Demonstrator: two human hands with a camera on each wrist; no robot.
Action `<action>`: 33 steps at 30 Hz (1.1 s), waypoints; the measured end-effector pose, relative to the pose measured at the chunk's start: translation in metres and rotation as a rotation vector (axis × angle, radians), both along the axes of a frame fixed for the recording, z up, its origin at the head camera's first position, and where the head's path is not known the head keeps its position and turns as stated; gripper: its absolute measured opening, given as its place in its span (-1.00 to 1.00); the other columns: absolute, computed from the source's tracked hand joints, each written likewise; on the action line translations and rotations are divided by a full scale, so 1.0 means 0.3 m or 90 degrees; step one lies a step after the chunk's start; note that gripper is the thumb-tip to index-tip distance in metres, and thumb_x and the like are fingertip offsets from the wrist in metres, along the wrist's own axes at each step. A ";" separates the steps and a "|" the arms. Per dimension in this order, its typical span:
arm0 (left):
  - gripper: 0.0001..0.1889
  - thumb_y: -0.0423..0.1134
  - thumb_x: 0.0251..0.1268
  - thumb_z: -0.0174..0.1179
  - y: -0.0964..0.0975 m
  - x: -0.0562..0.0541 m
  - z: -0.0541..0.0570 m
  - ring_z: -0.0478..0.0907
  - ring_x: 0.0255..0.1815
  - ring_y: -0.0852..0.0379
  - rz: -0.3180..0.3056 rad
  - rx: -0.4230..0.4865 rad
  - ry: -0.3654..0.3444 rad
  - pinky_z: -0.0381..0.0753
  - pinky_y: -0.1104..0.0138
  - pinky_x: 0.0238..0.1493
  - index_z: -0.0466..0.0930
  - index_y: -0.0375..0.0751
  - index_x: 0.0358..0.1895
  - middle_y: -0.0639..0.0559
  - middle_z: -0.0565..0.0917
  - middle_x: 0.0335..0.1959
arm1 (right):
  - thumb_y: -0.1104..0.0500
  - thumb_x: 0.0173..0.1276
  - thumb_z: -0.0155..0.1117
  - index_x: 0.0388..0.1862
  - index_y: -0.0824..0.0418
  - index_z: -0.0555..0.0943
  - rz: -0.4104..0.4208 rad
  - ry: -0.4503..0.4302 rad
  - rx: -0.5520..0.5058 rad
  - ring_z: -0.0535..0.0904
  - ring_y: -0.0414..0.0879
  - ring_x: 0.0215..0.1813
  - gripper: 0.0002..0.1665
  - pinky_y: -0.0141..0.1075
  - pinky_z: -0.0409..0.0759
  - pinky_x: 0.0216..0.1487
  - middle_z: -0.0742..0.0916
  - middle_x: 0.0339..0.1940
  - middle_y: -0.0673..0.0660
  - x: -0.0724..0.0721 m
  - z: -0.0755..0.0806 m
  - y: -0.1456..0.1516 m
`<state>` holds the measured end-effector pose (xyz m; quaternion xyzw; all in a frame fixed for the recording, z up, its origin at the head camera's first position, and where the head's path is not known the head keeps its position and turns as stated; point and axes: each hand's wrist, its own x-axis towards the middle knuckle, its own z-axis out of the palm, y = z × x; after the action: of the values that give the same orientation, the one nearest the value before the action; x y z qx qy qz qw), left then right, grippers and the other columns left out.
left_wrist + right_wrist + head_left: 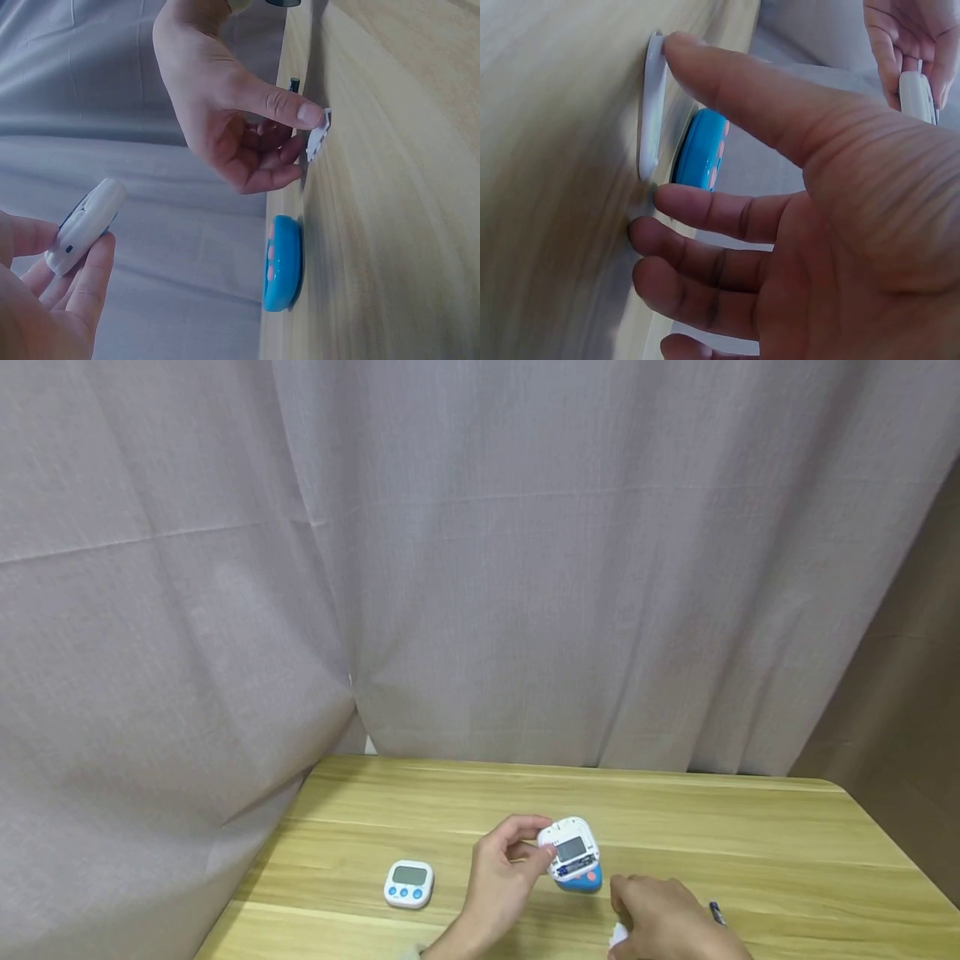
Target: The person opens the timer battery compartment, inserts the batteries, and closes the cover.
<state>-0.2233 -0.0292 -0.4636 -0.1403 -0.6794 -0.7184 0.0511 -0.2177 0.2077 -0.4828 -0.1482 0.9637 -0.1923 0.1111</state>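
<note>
Person, two bare hands. Left hand, left of the blue gadget in head view: slim fingers, narrow wrist, small bit of pale greyish cuff down at the bottom edge, lower left of the gadget. Right hand, right of the gadget: knuckles rounded. Left wrist view, above the gadget: pale cream sleeve edge at the right wrist, mostly cropped, fabric unclear; thumb with creased joint, short rounded nail. Right wrist view, right of and below the gadget: broad palm, fine wrinkles at thumb base, finger joints lined.
</note>
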 end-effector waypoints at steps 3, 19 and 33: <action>-0.67 -0.49 0.28 0.36 0.000 0.002 -0.002 0.75 -0.24 0.20 -0.001 -0.001 -0.002 0.85 0.35 -0.15 0.72 -0.20 0.09 -0.05 0.79 -0.05 | -0.01 -0.16 0.80 -0.40 -0.01 0.53 -0.021 0.007 0.020 0.47 -0.10 -0.45 -0.45 -0.25 0.43 -0.48 0.57 -0.52 -0.13 0.004 0.003 -0.010; -0.68 -0.49 0.28 0.37 0.001 0.012 0.001 0.76 -0.24 0.21 -0.005 0.001 0.007 0.85 0.36 -0.14 0.72 -0.23 0.09 -0.12 0.79 -0.05 | 0.01 -0.17 0.82 -0.52 0.05 0.55 -0.035 0.029 0.009 0.48 -0.13 -0.47 -0.48 -0.23 0.43 -0.51 0.58 -0.57 -0.10 0.003 -0.008 -0.025; -0.68 -0.48 0.28 0.37 0.005 0.008 -0.002 0.76 -0.24 0.23 -0.004 -0.007 0.006 0.84 0.39 -0.16 0.72 -0.21 0.09 -0.06 0.80 -0.05 | 0.19 -0.11 0.74 -0.17 0.06 0.73 0.063 0.076 -0.035 0.46 -0.26 -0.42 -0.52 -0.32 0.47 -0.48 0.65 -0.43 -0.16 -0.013 -0.015 -0.007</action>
<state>-0.2208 -0.0278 -0.4641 -0.1460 -0.6828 -0.7140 0.0512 -0.2216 0.2055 -0.4872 -0.2095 0.9546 -0.2035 0.0586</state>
